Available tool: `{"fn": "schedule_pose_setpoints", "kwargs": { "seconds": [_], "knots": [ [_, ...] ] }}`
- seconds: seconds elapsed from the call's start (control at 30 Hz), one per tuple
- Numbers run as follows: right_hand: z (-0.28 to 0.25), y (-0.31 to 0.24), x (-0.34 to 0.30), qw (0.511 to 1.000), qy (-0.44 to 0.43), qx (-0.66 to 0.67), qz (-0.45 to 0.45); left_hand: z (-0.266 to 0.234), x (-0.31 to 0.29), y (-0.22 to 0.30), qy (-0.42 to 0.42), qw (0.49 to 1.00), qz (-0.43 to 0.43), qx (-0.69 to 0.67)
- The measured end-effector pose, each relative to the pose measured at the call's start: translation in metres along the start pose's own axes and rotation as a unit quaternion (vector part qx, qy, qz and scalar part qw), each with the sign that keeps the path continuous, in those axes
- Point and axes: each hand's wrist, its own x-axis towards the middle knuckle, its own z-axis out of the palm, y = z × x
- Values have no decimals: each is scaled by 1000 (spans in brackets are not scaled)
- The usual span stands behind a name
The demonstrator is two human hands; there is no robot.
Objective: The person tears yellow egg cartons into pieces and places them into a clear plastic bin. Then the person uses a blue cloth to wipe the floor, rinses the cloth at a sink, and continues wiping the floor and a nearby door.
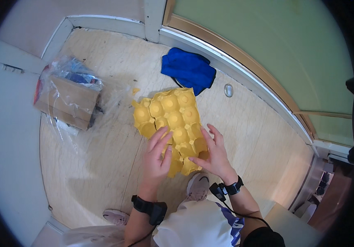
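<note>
A yellow moulded egg tray (176, 117) lies ahead of me, its cups showing. Its left side is split and its near edge looks ragged. My left hand (157, 155) is over the tray's near left part, fingers stretched out and apart, holding nothing. At the tray's near right edge, my right hand (214, 155) has its fingers spread, with the thumb over the near corner cup. Whether either hand touches the tray I cannot tell. A small yellow scrap (135, 90) sits on the floor beyond the tray's left corner.
A clear plastic bag (113, 92) holding a brown cardboard box (70, 102) is on the floor at the left. Beyond the tray lies a blue cloth (189, 68), with a small oval object (228, 90) to its right. Green panels (263, 45) border the far right.
</note>
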Motion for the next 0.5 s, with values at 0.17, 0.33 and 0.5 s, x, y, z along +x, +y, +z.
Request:
{"fn": "schedule_pose_setpoints", "kwargs": {
  "seconds": [0.17,0.33,0.5],
  "knots": [
    [35,11,16,989,-11,-138,-54,14,16,-3,-102,990,-44,-84],
    [50,27,22,985,-29,-156,-65,35,18,-35,-82,992,-52,-77],
    [46,48,17,989,58,67,-118,34,21,-25,-99,992,-51,-67]
  ]
}}
